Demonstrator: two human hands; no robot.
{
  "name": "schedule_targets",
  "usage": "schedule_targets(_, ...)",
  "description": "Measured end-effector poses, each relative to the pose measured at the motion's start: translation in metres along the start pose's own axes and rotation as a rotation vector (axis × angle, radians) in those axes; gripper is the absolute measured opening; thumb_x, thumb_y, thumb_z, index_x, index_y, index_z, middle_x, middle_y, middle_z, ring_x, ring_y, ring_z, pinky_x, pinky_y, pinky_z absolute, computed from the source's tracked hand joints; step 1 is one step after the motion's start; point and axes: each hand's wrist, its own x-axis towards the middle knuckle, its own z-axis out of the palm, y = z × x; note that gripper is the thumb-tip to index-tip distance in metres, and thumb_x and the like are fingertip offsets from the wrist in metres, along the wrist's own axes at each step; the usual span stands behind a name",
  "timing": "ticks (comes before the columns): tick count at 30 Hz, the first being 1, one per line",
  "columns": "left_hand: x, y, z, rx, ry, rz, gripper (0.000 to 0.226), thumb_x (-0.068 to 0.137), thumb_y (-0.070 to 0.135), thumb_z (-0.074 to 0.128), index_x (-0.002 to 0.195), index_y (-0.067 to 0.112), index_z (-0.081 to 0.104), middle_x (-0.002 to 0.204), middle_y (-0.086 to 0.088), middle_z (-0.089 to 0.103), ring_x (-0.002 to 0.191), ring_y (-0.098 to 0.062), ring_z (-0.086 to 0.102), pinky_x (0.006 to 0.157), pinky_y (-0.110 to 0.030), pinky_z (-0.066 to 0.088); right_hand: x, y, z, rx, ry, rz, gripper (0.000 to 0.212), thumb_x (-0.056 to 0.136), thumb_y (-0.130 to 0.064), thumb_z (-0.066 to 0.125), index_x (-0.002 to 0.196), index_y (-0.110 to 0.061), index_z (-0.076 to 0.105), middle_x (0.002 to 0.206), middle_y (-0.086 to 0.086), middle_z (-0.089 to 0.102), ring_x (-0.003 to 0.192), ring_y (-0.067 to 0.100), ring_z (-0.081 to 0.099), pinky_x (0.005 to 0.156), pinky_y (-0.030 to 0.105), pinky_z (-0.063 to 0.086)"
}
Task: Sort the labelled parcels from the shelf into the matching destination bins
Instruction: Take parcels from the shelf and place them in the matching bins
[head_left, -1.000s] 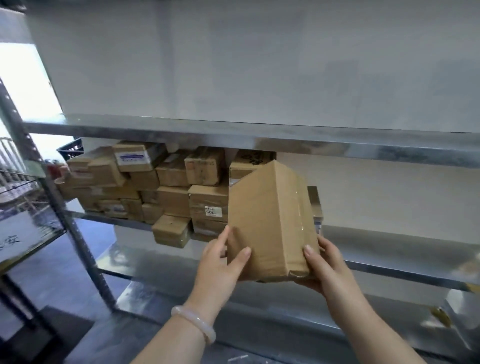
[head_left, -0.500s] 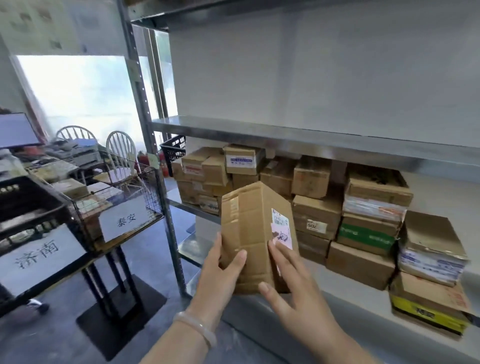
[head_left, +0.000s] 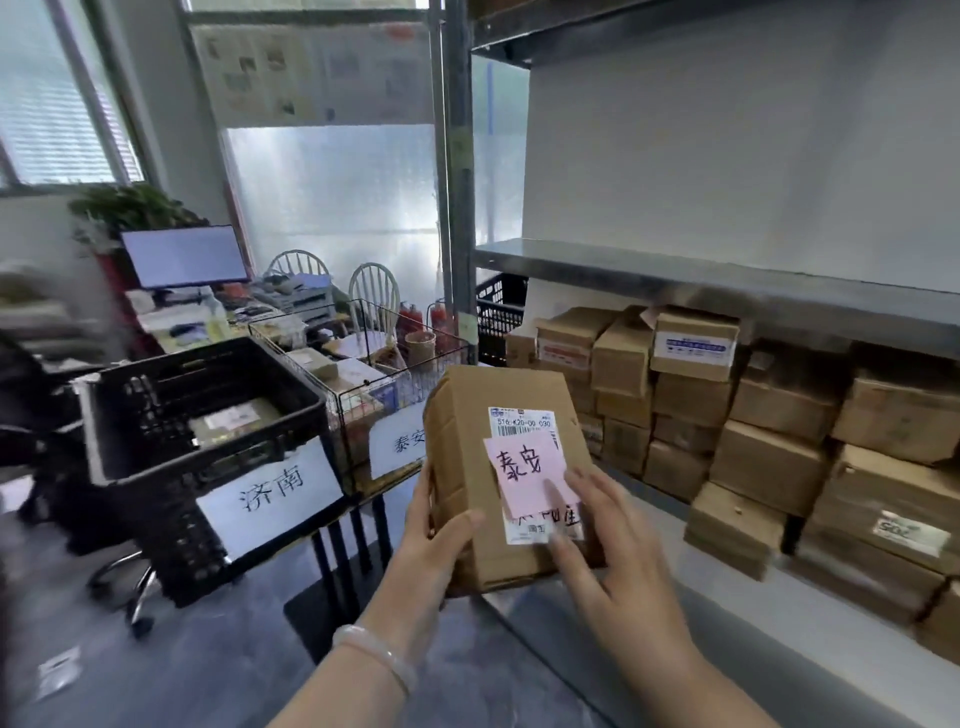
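Note:
I hold a brown cardboard parcel (head_left: 467, 452) upright in front of me. On its face is a white shipping label and a pink note (head_left: 524, 467) handwritten 泰安. My left hand (head_left: 434, 545) grips the parcel's lower left side. My right hand (head_left: 613, 551) rests on its front right, fingers touching the pink note. To the left stand two bins: a black plastic crate (head_left: 130, 462) signed 济南 and a wire basket (head_left: 363, 415) signed 泰安. Both hold parcels. The shelf (head_left: 727, 291) at right carries several stacked boxes (head_left: 769, 457).
A metal shelf upright (head_left: 460, 208) rises just behind the wire basket. The bins sit on a black stand (head_left: 353, 545). Behind them are a cluttered desk with a monitor (head_left: 184, 257), two white chairs (head_left: 374, 296) and an office chair base (head_left: 124, 582) on the floor.
My view has swung left, away from the shelf toward the bins. The parcel was turned so its labelled face looks at me, and the pink note now shows fully under my right fingers.

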Motion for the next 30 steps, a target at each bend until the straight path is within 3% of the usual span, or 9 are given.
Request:
schedule_targets(4, 0.011, 0.013, -0.041, -0.032, 0.030, -0.022, 0.092, 0.052, 0.051, 0.093, 0.127, 0.067, 0.043, 0.125, 0.006, 0.069, 0.108, -0.027, 0.069, 0.076, -0.044, 0.059, 0.040, -0.004, 0.036, 0.197, -0.135, 0.122, 0.070, 0.087, -0.044, 0.066, 0.139, -0.066, 0.023, 0.149, -0.028, 0.027, 0.137, -0.004, 0.026, 0.109, 0.030, 0.031)
schedule_targets(9, 0.033, 0.027, -0.077, 0.084, 0.150, 0.050, 0.097, 0.054, 0.058, 0.088, 0.137, 0.062, 0.038, 0.130, 0.003, 0.065, 0.109, -0.023, 0.069, 0.082, -0.038, 0.060, 0.078, -0.002, 0.087, 0.349, -0.203, 0.136, 0.064, 0.086, -0.040, 0.070, 0.134, -0.065, 0.036, 0.132, -0.040, 0.041, 0.121, -0.019, 0.038, 0.095, 0.015, 0.037)
schedule_targets(12, 0.053, 0.036, -0.092, 0.167, 0.224, 0.105, 0.084, 0.066, 0.057, 0.084, 0.139, 0.057, 0.042, 0.136, 0.003, 0.059, 0.113, -0.018, 0.066, 0.089, -0.035, 0.058, 0.103, 0.002, 0.113, 0.391, -0.214, 0.154, 0.060, 0.085, -0.037, 0.072, 0.128, -0.067, 0.042, 0.120, -0.046, 0.048, 0.116, -0.019, 0.043, 0.092, 0.019, 0.042)
schedule_targets(14, 0.072, 0.041, -0.100, 0.185, 0.225, 0.122, 0.087, 0.068, 0.054, 0.079, 0.145, 0.050, 0.039, 0.134, 0.003, 0.061, 0.109, -0.015, 0.068, 0.083, -0.030, 0.059, 0.126, 0.006, 0.130, 0.429, -0.223, 0.167, 0.058, 0.085, -0.035, 0.073, 0.126, -0.066, 0.046, 0.120, -0.040, 0.052, 0.114, -0.014, 0.048, 0.092, 0.021, 0.045)
schedule_targets(18, 0.122, 0.054, -0.113, 0.263, 0.262, 0.151, 0.088, 0.068, 0.054, 0.072, 0.148, 0.044, 0.036, 0.140, 0.004, 0.056, 0.118, -0.014, 0.062, 0.094, -0.032, 0.056, 0.180, 0.020, 0.162, 0.475, -0.237, 0.179, 0.056, 0.085, -0.035, 0.073, 0.127, -0.062, 0.048, 0.129, -0.024, 0.055, 0.116, -0.004, 0.052, 0.091, 0.021, 0.049)
schedule_targets(20, 0.154, 0.062, -0.118, 0.323, 0.279, 0.164, 0.090, 0.068, 0.058, 0.070, 0.149, 0.045, 0.034, 0.140, 0.008, 0.054, 0.121, -0.012, 0.059, 0.096, -0.030, 0.054, 0.214, 0.030, 0.174, 0.505, -0.258, 0.187, 0.054, 0.085, -0.035, 0.073, 0.125, -0.063, 0.049, 0.129, -0.026, 0.054, 0.115, -0.005, 0.052, 0.090, 0.019, 0.049)
schedule_targets(26, 0.258, 0.082, -0.127, 0.557, 0.354, 0.201, 0.061, 0.086, 0.049, 0.066, 0.135, 0.059, 0.032, 0.128, 0.031, 0.042, 0.104, 0.026, 0.046, 0.080, 0.002, 0.040, 0.330, 0.056, 0.204, 0.561, -0.281, 0.200, 0.052, 0.086, -0.031, 0.072, 0.122, -0.062, 0.049, 0.122, -0.032, 0.055, 0.105, -0.016, 0.054, 0.080, 0.007, 0.045)
schedule_targets(27, 0.271, 0.084, -0.131, 0.608, 0.372, 0.211, 0.058, 0.088, 0.047, 0.065, 0.133, 0.060, 0.031, 0.130, 0.029, 0.041, 0.107, 0.025, 0.045, 0.088, -0.001, 0.038, 0.348, 0.059, 0.209, 0.558, -0.293, 0.195, 0.052, 0.087, -0.032, 0.072, 0.123, -0.061, 0.048, 0.121, -0.031, 0.055, 0.104, -0.013, 0.055, 0.082, 0.009, 0.045)
schedule_targets(30, 0.302, 0.085, -0.148, 0.719, 0.441, 0.206, 0.055, 0.091, 0.047, 0.062, 0.134, 0.060, 0.032, 0.142, 0.017, 0.040, 0.129, 0.000, 0.041, 0.111, -0.030, 0.036, 0.399, 0.063, 0.231, 0.551, -0.309, 0.171, 0.054, 0.087, -0.031, 0.071, 0.128, -0.058, 0.048, 0.119, -0.029, 0.054, 0.109, -0.003, 0.054, 0.094, 0.027, 0.047)
